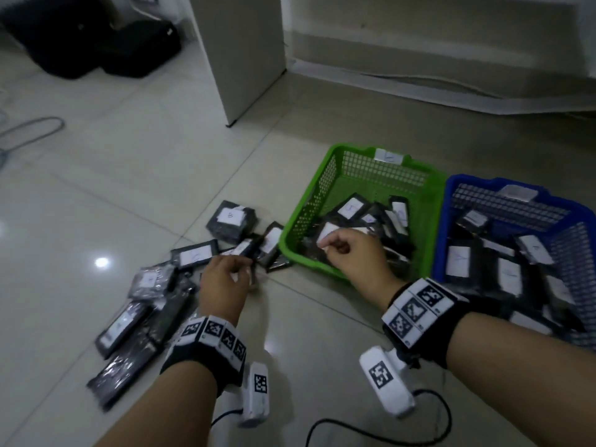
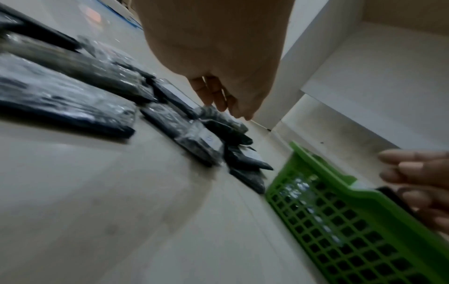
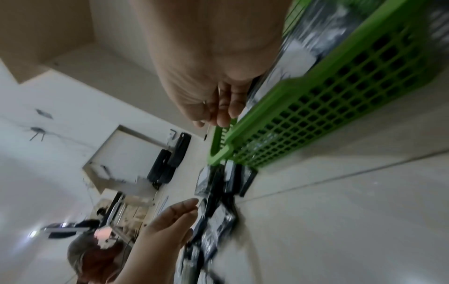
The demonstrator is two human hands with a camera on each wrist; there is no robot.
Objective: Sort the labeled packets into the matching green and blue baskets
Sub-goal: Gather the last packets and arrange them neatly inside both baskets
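Dark plastic-wrapped packets with white labels lie scattered on the tiled floor, left of the green basket. My left hand hovers over this pile with relaxed, fairly straight fingers and holds nothing. My right hand is over the green basket's near left corner, fingers curled, pinching a labelled packet just inside the rim. The blue basket stands right of the green one. Both baskets hold several labelled packets and carry a white tag on the far rim.
A white furniture panel stands on the floor behind the pile. Black bags sit at the far left. A grey cable loops at the left, and a black cable lies near me. Another person is far behind.
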